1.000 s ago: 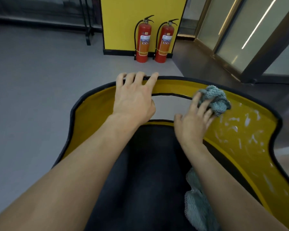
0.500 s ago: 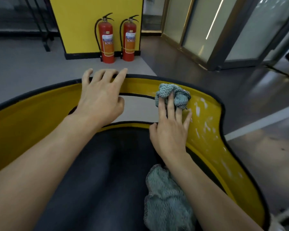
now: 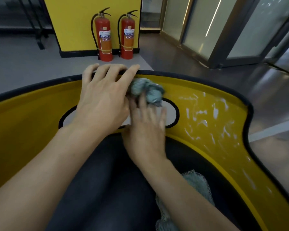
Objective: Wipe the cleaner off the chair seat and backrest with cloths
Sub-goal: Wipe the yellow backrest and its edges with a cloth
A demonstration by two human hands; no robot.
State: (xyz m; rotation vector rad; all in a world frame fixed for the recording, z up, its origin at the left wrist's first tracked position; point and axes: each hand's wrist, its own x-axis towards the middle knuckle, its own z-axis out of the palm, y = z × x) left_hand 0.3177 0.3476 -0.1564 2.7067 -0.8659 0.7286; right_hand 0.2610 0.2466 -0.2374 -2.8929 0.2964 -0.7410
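Note:
The chair's yellow backrest (image 3: 32,114) curves round a black seat (image 3: 107,189) and has a black rim and an oval cut-out. My left hand (image 3: 103,97) lies over the top rim, fingers hooked on the edge. My right hand (image 3: 145,127) presses a bunched teal cloth (image 3: 147,91) against the backrest right beside my left hand, fingers fairly straight on it. White streaks of cleaner (image 3: 207,117) cover the backrest's right part. A second teal cloth (image 3: 197,185) lies on the seat under my right forearm.
Two red fire extinguishers (image 3: 103,35) stand on the grey floor against a yellow panel (image 3: 83,22) behind the chair. Glass doors with dark frames (image 3: 223,30) are at the right. A black stand's legs (image 3: 38,35) are at the far left.
My right hand has slid the cloth leftward along the backrest until it meets my left hand. The left hand stays on the top rim. The view has shifted.

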